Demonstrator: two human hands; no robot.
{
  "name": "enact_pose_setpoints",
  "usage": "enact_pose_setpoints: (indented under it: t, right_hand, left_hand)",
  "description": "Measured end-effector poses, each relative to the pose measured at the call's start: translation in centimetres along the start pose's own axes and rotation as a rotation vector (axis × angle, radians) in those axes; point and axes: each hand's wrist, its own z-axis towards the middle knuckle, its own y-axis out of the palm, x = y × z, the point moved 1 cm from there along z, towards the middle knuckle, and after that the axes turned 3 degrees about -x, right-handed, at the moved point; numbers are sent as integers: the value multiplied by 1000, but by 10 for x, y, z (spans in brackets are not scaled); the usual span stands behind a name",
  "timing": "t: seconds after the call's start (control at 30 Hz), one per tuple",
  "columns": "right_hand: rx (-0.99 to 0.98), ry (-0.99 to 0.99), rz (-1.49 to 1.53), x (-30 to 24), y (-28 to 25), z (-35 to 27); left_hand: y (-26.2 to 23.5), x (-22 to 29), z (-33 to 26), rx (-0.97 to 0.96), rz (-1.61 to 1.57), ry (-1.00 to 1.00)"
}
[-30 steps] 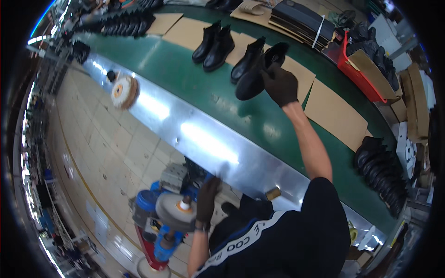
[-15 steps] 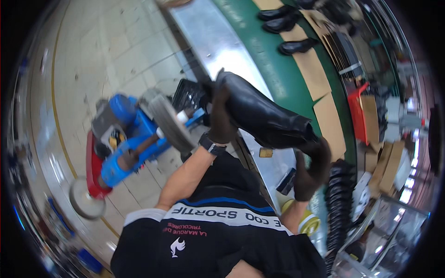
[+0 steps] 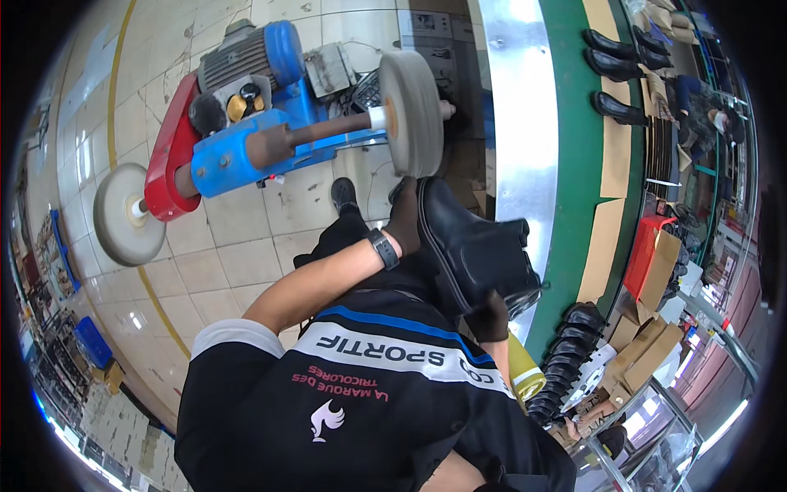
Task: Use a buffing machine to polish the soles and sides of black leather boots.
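A black ankle boot is held in front of my chest with both hands. My left hand, in a dark glove with a watch on the wrist, grips the toe end, which sits just below the grey buffing wheel. Whether the toe touches the wheel is unclear. My right hand, also gloved, holds the boot from underneath at its heel and opening. The wheel is mounted on the shaft of a blue and red motor machine standing on the tiled floor.
A second buffing wheel sits on the machine's left end. At the right runs a green conveyor belt with a metal edge, carrying cardboard sheets and black boots. A stack of boots and a red crate lie beyond.
My right hand took a boot off the belt and brought it down to me. Both hands now hold it lower and nearer the buffing wheel, and my head has turned toward the machine.
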Motion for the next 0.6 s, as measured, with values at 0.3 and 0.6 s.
enact_pose_setpoints:
  t: [0.3,0.6]
  right_hand:
    - [49,132,-68,32,11,96]
    - [-186,-558,-1234,54,-23,162]
  left_hand:
    - [-65,49,59,-213,-191,133]
    - [-52,78,73,-39,100,235]
